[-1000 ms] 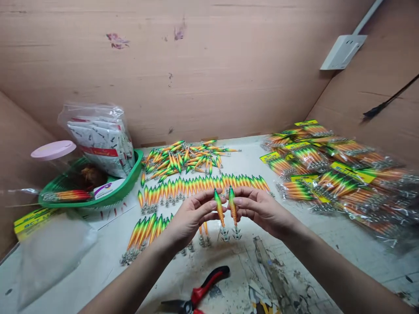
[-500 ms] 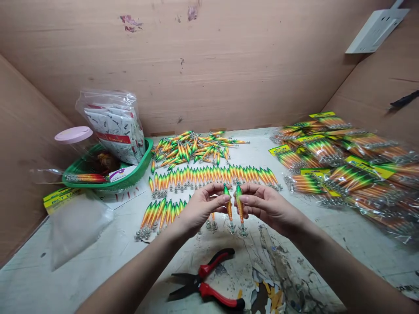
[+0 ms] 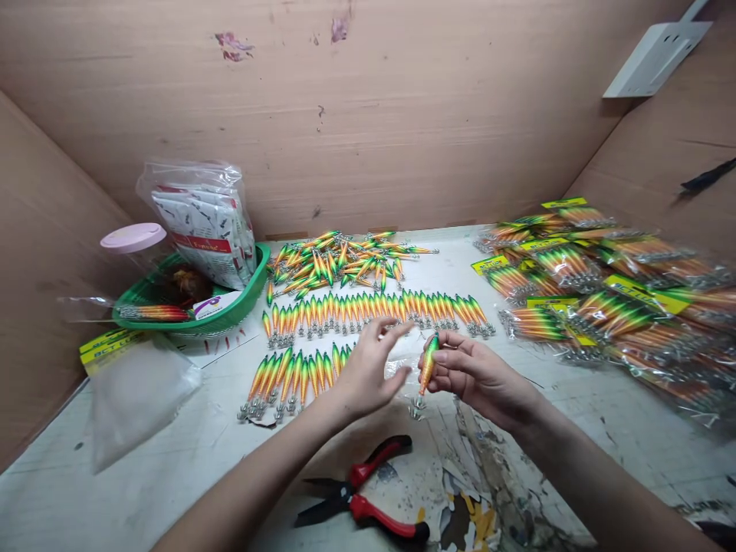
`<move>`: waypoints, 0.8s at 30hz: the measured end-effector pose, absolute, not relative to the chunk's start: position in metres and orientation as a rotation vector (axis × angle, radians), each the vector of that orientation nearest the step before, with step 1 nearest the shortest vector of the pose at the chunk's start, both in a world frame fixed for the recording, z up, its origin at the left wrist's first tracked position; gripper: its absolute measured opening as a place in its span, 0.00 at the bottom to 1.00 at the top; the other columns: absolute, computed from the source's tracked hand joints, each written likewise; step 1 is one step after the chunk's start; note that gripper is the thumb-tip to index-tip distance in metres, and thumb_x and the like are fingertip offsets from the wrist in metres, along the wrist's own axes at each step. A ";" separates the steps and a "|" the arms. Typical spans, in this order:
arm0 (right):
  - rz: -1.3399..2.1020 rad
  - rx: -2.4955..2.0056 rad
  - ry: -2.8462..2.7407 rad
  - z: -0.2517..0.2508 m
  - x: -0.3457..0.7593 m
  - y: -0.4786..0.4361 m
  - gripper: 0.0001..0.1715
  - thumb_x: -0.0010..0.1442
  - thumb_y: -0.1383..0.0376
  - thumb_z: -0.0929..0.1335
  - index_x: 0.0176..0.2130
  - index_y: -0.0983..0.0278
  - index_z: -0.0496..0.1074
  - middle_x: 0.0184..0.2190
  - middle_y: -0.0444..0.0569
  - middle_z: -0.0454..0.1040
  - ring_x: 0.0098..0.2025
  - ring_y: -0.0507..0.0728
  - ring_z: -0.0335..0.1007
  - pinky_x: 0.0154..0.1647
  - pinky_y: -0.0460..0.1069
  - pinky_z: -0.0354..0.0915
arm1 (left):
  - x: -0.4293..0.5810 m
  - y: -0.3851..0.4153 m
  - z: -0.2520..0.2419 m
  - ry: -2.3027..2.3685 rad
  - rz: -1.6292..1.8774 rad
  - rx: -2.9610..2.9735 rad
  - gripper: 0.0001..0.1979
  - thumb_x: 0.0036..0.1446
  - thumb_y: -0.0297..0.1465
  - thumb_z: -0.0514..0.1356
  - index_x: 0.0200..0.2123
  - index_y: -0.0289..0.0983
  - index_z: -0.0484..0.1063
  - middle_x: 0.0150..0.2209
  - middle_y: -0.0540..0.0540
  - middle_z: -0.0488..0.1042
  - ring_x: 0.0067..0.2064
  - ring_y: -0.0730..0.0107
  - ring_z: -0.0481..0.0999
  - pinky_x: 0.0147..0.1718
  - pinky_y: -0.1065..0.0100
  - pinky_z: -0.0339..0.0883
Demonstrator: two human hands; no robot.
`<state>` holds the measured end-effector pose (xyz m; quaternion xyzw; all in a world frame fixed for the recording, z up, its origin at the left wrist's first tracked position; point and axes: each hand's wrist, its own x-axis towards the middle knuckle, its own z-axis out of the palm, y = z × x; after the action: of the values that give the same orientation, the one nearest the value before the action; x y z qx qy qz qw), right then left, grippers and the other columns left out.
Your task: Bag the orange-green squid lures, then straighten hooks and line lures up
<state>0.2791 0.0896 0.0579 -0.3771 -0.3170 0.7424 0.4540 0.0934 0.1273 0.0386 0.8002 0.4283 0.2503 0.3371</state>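
My right hand [image 3: 468, 372] pinches a squid jig [image 3: 428, 366] between thumb and fingers. Green at the top and orange below, the jig tilts slightly, with its crown of metal hooks [image 3: 417, 408] hanging down. Whether a second jig lies behind it I cannot tell. Just to its left, my left hand [image 3: 373, 372] is open, fingers apart, with nothing in it. Behind the hands runs a long row of matching jigs [image 3: 356, 308]. A shorter row of jigs [image 3: 299, 374] lies left of my left hand, which partly hides its right end.
Loose jigs [image 3: 333, 261] are heaped at the back. Bagged jigs [image 3: 621, 299] pile up on the right. A green basket [image 3: 235, 313] and a clear bag with a yellow header [image 3: 143, 399] are at left. Red-handled pliers [image 3: 359, 491] lie in front, jaws apart.
Each hand held a jig half a second ago. My left hand has let go of its jig and spread its fingers. The right hand's jig now tilts more.
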 end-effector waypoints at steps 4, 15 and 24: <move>1.942 -0.832 -0.567 0.055 0.254 0.074 0.16 0.46 0.63 0.75 0.37 0.62 0.74 0.32 0.44 0.76 0.32 0.50 0.72 0.36 0.46 0.69 | 0.080 0.103 0.042 0.623 0.821 1.950 0.24 0.59 0.32 0.58 0.60 0.49 0.63 0.65 0.44 0.55 0.65 0.57 0.55 0.61 0.56 0.51; 0.635 -1.121 -2.084 -0.030 0.218 0.007 0.17 0.54 0.53 0.70 0.42 0.59 0.71 0.51 0.59 0.71 0.53 0.68 0.66 0.49 0.60 0.66 | 0.064 0.041 0.045 0.719 1.180 0.686 0.14 0.62 0.40 0.55 0.41 0.38 0.72 0.24 0.52 0.64 0.24 0.78 0.64 0.28 0.73 0.62; -0.133 -1.215 -2.262 -0.050 0.221 -0.009 0.10 0.53 0.70 0.66 0.37 0.60 0.69 0.40 0.56 0.75 0.43 0.65 0.72 0.46 0.61 0.69 | 0.052 0.023 0.049 0.867 1.088 0.578 0.18 0.55 0.47 0.60 0.38 0.38 0.67 0.24 0.56 0.60 0.18 0.86 0.43 0.17 0.77 0.38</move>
<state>0.2210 -0.0087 -0.0499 -0.4536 -0.8442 -0.0496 0.2813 0.0522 0.0233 0.0490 0.2625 0.3938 0.4942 0.7293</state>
